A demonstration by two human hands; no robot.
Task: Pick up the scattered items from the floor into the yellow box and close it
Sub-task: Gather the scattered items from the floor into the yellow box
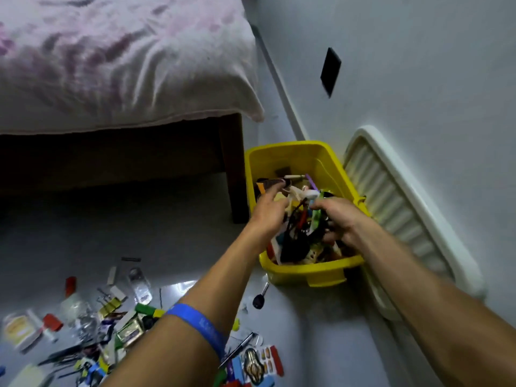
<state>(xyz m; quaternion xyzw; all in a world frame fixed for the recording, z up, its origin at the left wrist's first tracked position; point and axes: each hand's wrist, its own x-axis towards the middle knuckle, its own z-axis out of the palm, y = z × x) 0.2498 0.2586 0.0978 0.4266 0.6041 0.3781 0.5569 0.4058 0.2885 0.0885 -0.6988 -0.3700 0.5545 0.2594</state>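
Note:
The yellow box (296, 152) stands open on the floor by the wall, holding a jumble of small items (300, 236). Both my hands are over it. My left hand (269, 212) hovers above the pile with fingers spread and fairly straight, fingertips near a dark flat item. My right hand (339, 219) has its fingers curled into the pile, gripping a bunch of items with dark cords and a green strip. Scattered items (111, 325) still lie on the floor at lower left: clips, a small bottle, red pieces, packets, pens. A black car key (259, 298) lies just in front of the box.
The white ribbed lid (396, 208) leans against the wall to the right of the box. A bed with a pink cover (117, 60) and its dark wooden leg (236, 169) stand left of the box. A black wall plate (331, 71) sits above.

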